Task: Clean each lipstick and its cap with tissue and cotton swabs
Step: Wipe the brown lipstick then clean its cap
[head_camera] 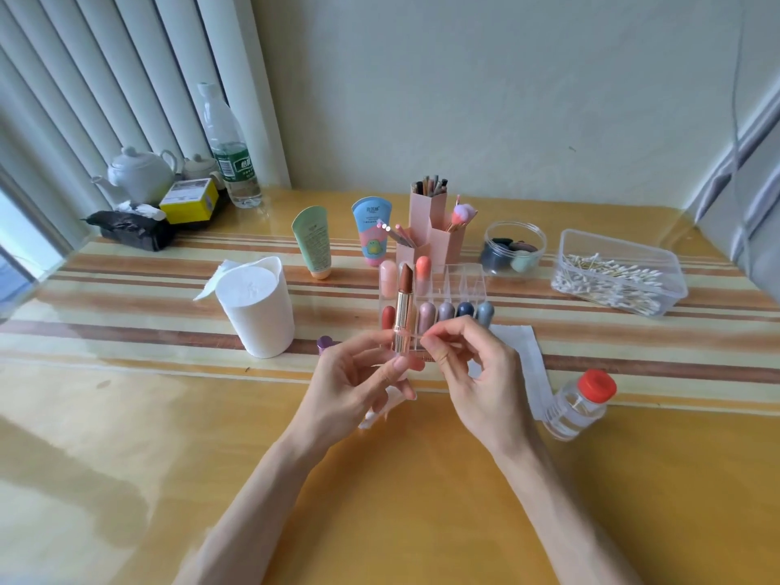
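Sitting on the table (pixel 126 415): seven capsule lipsticks in the clear organizer (pixel 460 289), one uncapped lipstick (pixel 403 306) held above, two squeeze tubes (pixel 314 242), three pink hexagonal holders (pixel 426 213), one tissue roll (pixel 257 306), two bottles (pixel 230 149), one swab tub (pixel 618 268), one round jar (pixel 513 247).

A white teapot (pixel 139 173) is seen at the upper left of the frame, beside a yellow box (pixel 188 200) and a clear water bottle (pixel 230 154) with a green label. A crumpled black bag (pixel 131 232) is laid in front of them on the desk (pixel 126 415). Near the upper centre, a green tube (pixel 314 242) and a blue tube (pixel 372 230) are stood on their caps, next to pink holders (pixel 434 230) filled with pencils and brushes. A round clear jar (pixel 513 247) is placed to their right.
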The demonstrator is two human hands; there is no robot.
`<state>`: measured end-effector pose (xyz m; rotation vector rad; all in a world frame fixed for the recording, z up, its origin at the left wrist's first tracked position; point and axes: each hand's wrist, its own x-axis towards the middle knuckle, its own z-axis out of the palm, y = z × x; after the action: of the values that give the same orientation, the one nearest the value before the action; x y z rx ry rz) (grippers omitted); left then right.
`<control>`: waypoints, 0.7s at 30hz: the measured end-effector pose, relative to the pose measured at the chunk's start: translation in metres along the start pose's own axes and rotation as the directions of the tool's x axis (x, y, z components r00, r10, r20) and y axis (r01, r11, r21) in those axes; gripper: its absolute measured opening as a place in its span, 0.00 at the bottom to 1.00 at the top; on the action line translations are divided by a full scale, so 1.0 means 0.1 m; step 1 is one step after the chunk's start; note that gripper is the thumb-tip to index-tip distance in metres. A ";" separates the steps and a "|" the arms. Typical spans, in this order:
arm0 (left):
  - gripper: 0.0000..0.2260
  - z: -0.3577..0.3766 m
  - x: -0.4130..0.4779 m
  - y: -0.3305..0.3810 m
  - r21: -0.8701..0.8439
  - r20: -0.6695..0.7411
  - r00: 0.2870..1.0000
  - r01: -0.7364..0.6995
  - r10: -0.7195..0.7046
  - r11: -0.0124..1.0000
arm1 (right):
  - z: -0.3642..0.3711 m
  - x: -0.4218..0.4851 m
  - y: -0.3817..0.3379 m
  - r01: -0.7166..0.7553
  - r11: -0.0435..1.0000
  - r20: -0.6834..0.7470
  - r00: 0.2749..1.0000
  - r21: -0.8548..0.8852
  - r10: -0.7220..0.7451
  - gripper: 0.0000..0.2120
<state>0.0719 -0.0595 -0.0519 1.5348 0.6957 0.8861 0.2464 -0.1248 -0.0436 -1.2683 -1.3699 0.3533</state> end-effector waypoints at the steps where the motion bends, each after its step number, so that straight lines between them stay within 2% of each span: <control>1: 0.12 0.00 0.00 -0.01 -0.007 0.014 1.000 0.002 -0.002 1.000 | 0.00 0.02 0.00 0.012 1.000 0.007 1.000 -0.019 -0.012 0.03; 5: 0.11 -0.01 -0.01 -0.03 -0.053 0.070 0.998 -0.005 0.009 0.999 | 0.03 0.02 0.01 0.040 0.998 0.014 0.999 -0.039 -0.040 0.02; 9: 0.13 -0.04 -0.03 -0.03 0.004 0.132 0.989 -0.062 0.061 0.998 | 0.06 0.00 0.06 0.042 0.998 0.028 0.999 -0.042 -0.041 0.05; 12: 0.09 -0.03 -0.04 -0.04 0.003 0.188 0.980 -0.073 0.072 0.997 | 0.07 -0.02 0.09 0.026 1.000 0.024 0.999 -0.015 -0.025 0.05; 17: 0.04 0.00 -0.03 -0.01 0.024 0.113 0.990 -0.093 0.089 0.995 | 0.09 -0.06 0.10 0.008 0.999 0.013 1.000 0.036 -0.009 0.05; 21: 0.07 0.00 -0.04 0.00 0.072 0.099 0.990 -0.110 0.103 0.991 | 0.12 -0.09 0.14 -0.028 0.994 0.025 0.999 0.105 0.026 0.07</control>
<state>0.0696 -0.0624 -0.0527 1.6849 0.5892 0.8677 0.2400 -0.1214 -0.0632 -1.1998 -1.3380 0.4546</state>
